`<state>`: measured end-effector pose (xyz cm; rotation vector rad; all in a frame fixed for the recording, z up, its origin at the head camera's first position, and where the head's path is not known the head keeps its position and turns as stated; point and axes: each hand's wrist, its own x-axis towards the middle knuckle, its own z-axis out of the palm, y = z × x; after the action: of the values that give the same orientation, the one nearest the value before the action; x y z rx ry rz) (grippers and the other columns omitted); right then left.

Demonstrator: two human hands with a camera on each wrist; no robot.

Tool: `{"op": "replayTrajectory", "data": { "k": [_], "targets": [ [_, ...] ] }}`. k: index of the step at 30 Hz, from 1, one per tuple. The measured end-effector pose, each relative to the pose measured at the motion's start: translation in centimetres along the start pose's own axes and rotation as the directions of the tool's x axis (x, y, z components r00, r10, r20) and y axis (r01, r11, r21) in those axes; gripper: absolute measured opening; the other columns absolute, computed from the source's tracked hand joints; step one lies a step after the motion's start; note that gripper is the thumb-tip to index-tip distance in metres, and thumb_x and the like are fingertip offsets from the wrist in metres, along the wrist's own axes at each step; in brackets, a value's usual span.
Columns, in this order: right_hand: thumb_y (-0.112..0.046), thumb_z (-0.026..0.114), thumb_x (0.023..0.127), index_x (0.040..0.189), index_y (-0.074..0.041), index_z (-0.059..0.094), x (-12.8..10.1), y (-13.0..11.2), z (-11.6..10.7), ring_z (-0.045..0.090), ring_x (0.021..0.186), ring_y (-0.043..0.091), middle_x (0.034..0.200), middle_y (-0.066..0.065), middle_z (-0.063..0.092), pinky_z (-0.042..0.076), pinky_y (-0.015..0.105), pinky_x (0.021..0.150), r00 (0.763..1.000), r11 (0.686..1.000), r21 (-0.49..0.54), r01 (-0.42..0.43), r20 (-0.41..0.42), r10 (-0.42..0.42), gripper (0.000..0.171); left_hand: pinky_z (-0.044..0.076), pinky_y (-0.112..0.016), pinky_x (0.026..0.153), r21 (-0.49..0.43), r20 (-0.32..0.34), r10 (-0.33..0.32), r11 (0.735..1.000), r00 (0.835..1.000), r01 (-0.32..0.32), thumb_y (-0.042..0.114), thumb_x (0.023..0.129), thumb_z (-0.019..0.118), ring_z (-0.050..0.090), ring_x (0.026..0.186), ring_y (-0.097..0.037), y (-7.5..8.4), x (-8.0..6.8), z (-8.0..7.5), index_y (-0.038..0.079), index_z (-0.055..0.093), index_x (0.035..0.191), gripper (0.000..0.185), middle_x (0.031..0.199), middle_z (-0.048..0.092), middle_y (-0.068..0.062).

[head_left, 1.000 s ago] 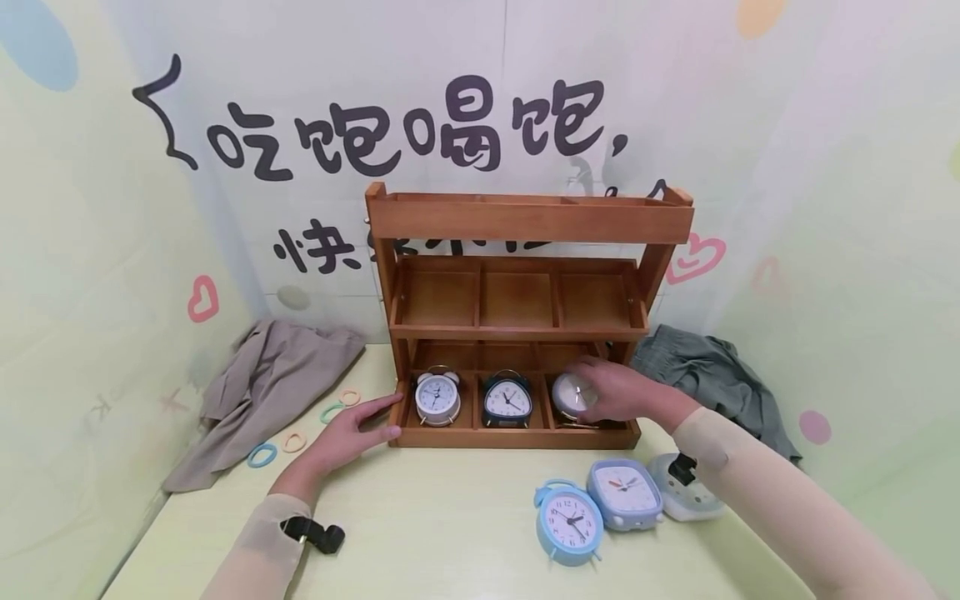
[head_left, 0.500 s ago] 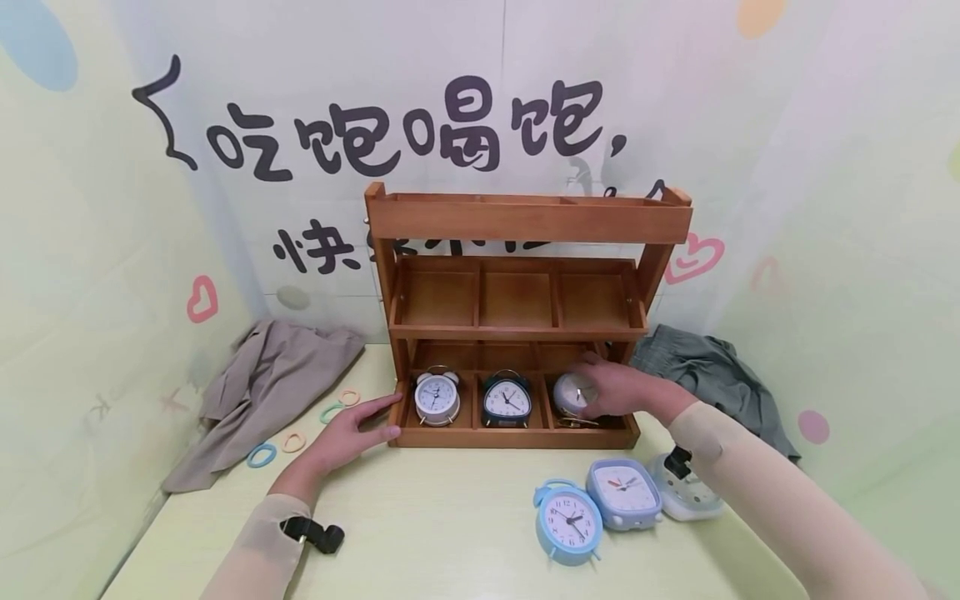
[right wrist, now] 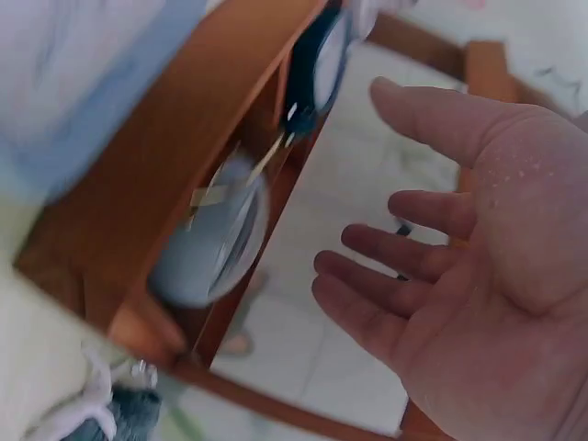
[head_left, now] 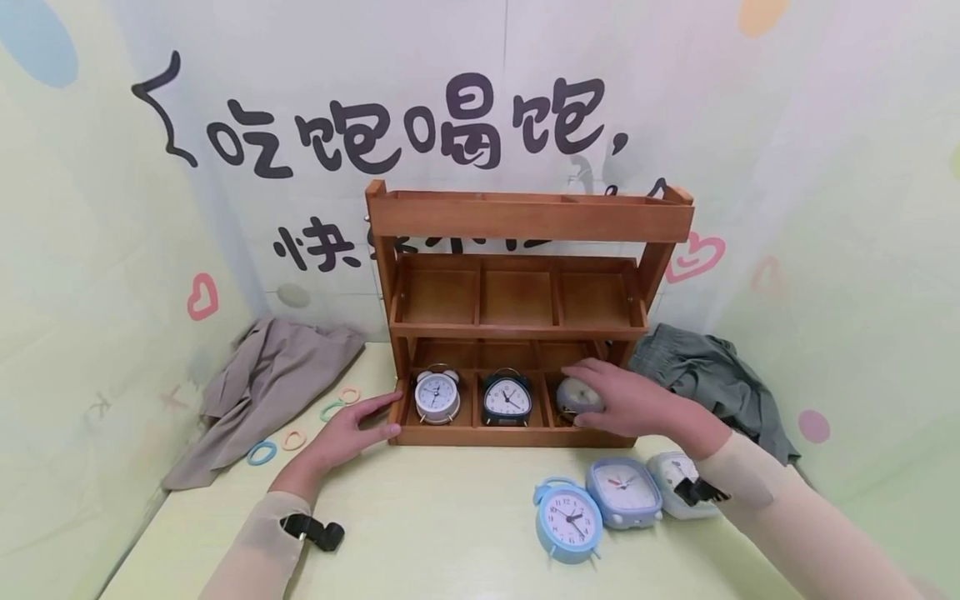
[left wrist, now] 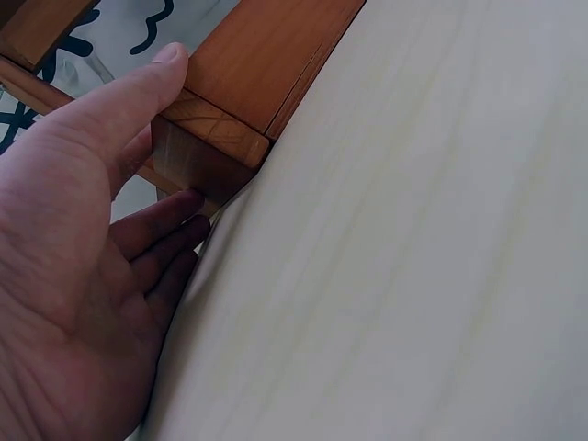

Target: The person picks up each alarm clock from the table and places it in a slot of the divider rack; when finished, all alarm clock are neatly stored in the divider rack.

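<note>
A wooden three-tier shelf (head_left: 525, 218) stands at the back of the table. Its bottom tier holds a white alarm clock (head_left: 437, 394), a dark clock (head_left: 506, 398) and a silver clock (head_left: 576, 395), which lies tilted in the right compartment. My right hand (head_left: 626, 402) hovers open just in front of the silver clock (right wrist: 209, 248), fingers spread and off it (right wrist: 459, 266). My left hand (head_left: 354, 427) rests flat against the shelf's lower left corner (left wrist: 209, 140), thumb on the front (left wrist: 87, 266).
On the table in front stand a round light blue clock (head_left: 568, 521), a square blue clock (head_left: 624, 493) and a white clock (head_left: 678, 492) partly behind my right wrist. A beige garment (head_left: 262, 392) and coloured rings (head_left: 294, 440) lie left, a grey garment (head_left: 712, 379) right.
My right hand has let go of the silver clock and drawn back a little towards me. The clock now sits lower in the right compartment. The left hand has not moved.
</note>
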<state>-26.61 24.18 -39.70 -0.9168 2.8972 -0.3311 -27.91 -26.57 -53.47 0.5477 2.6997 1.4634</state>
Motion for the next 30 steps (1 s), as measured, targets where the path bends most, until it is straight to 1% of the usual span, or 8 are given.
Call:
{"op": "replayTrajectory", "data": {
  "k": [3,6,11,15,18,20,24,30],
  "targets": [
    [-0.042,0.082,0.103,0.163,-0.008,0.055,-1.4,-1.6,0.4,0.063,0.138,0.035,0.160,0.016,0.057,0.059,0.057,0.108,0.997,0.996,0.036,0.082,-0.004,-0.082,0.074,0.032,-0.068,0.129,-0.001,0.000,-0.001,1.000,1.000,0.001,0.040,0.102,0.084,0.043,0.159,-0.042,-0.1,0.0,-0.1,0.024,0.063,0.161,0.064,0.165,0.058,-0.008],
    [-0.049,0.081,0.103,0.163,-0.010,0.056,-2.7,-2.9,1.2,0.060,0.143,0.034,0.162,0.012,0.056,0.057,0.057,0.112,0.989,0.986,0.089,0.142,0.023,-0.145,0.075,0.031,-0.068,0.129,-0.004,0.002,-0.005,1.000,1.000,0.005,0.040,0.102,0.084,0.043,0.159,-0.042,0.0,0.1,-0.1,0.023,0.063,0.161,0.065,0.165,0.058,-0.008],
    [-0.061,0.079,0.100,0.163,-0.016,0.056,-4.6,-4.1,2.9,0.057,0.146,0.026,0.162,0.001,0.056,0.054,0.054,0.116,0.975,0.967,0.186,0.176,0.101,-0.197,0.080,0.031,-0.067,0.130,0.005,0.005,-0.011,1.000,1.000,0.011,0.041,0.101,0.084,0.043,0.159,-0.042,0.3,0.1,-0.2,0.024,0.063,0.161,0.065,0.166,0.057,-0.008],
    [-0.068,0.078,0.097,0.161,-0.017,0.058,-5.7,-4.6,4.4,0.057,0.144,0.022,0.160,-0.002,0.057,0.053,0.050,0.117,0.955,0.953,0.208,0.221,0.150,-0.254,0.084,0.031,-0.066,0.130,0.012,0.006,-0.015,1.000,1.000,0.014,0.042,0.101,0.084,0.043,0.159,-0.042,0.6,0.1,-0.3,0.024,0.063,0.161,0.066,0.166,0.057,-0.008],
    [-0.069,0.078,0.096,0.161,-0.018,0.059,-6.2,-4.8,5.3,0.059,0.139,0.019,0.156,-0.004,0.059,0.054,0.047,0.115,0.939,0.944,0.200,0.261,0.173,-0.296,0.085,0.031,-0.066,0.130,0.007,0.006,-0.018,1.000,1.000,0.018,0.042,0.101,0.084,0.043,0.159,-0.042,0.6,0.1,-0.3,0.023,0.063,0.161,0.066,0.166,0.057,-0.009],
    [-0.070,0.078,0.095,0.162,-0.021,0.058,-6.5,-5.0,5.8,0.060,0.137,0.018,0.155,-0.006,0.059,0.055,0.048,0.113,0.936,0.946,0.188,0.264,0.186,-0.298,0.086,0.031,-0.066,0.130,0.005,0.006,-0.019,1.000,1.000,0.019,0.041,0.101,0.084,0.043,0.159,-0.042,0.6,0.1,-0.3,0.023,0.062,0.161,0.066,0.166,0.056,-0.009],
    [-0.074,0.078,0.093,0.165,-0.026,0.054,-6.5,-5.2,6.5,0.059,0.139,0.019,0.156,-0.008,0.059,0.053,0.053,0.115,0.943,0.960,0.153,0.233,0.204,-0.261,0.090,0.031,-0.067,0.130,0.008,0.005,-0.018,1.000,1.000,0.018,0.041,0.102,0.084,0.043,0.159,-0.042,0.6,0.0,-0.2,0.023,0.062,0.162,0.066,0.166,0.056,-0.009],
    [-0.076,0.082,0.088,0.166,-0.024,0.053,-6.7,-5.4,6.6,0.059,0.141,0.023,0.159,-0.004,0.058,0.052,0.054,0.116,0.951,0.973,0.100,0.208,0.213,-0.225,0.099,0.031,-0.067,0.130,0.007,0.006,-0.021,1.000,1.000,0.021,0.041,0.102,0.083,0.043,0.158,-0.043,0.6,-0.1,-0.1,0.024,0.062,0.162,0.066,0.166,0.057,-0.009]
  ]
}}
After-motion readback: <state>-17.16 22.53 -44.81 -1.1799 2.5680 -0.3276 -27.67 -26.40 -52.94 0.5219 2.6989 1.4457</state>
